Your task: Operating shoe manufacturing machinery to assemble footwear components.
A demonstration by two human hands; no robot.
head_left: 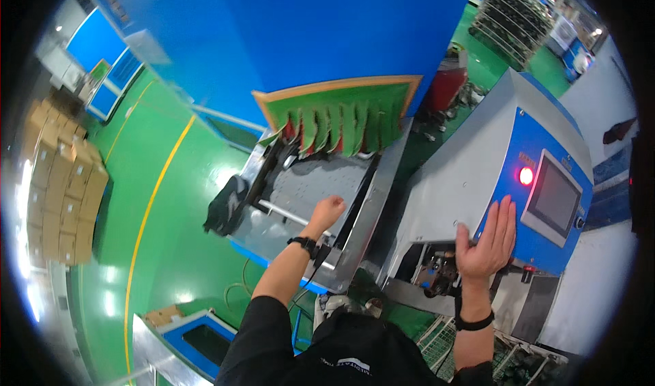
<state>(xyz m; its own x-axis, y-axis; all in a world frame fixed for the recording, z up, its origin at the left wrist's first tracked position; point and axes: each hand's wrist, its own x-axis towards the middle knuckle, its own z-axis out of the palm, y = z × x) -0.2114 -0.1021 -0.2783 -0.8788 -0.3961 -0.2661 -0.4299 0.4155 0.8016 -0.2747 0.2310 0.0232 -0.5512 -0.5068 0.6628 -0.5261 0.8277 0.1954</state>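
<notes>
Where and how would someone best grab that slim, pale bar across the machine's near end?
Probably by the exposed stretch of the pale bar, left of the left hand, coming from above: it looks slim and straight, and nothing covers it there.

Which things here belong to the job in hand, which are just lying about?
In use, likely:
control cabinet with red light and screen, by the flat right hand
grey plate, near the left hand
green strip curtain at its far end

Just around, likely:
stacked cardboard boxes, left
loaded wire rack, top right
</notes>
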